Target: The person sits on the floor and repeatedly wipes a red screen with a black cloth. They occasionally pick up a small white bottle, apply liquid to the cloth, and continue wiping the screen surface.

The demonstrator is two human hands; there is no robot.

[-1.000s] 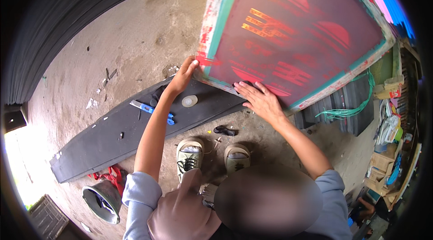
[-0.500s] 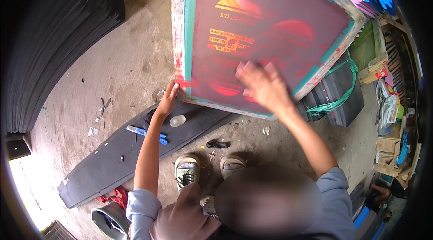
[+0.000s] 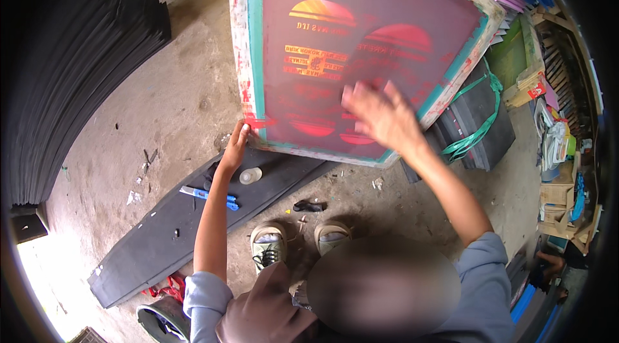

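Left hand (image 3: pixel 236 145) pinches near-left corner of framed screen (image 3: pixel 367 62), beyond the shoes (image 3: pixel 266 254). Right hand (image 3: pixel 387 117) spread, blurred, over the screen's reddish mesh; contact unclear. Blue cutter (image 3: pixel 195 192), small bottle (image 3: pixel 251 176) on black sheet (image 3: pixel 148 240). Dark bundle (image 3: pixel 480 130) just right of screen.

A large four-sided screen of translucent maroon mesh (image 3: pixel 367 62), bordered in teal within a pale frame smeared with red, is tilted, its top running out of view. Half-round shapes and upside-down lettering glow red to yellow-orange. Its near left corner overlaps a long flat black sheet (image 3: pixel 151 240).
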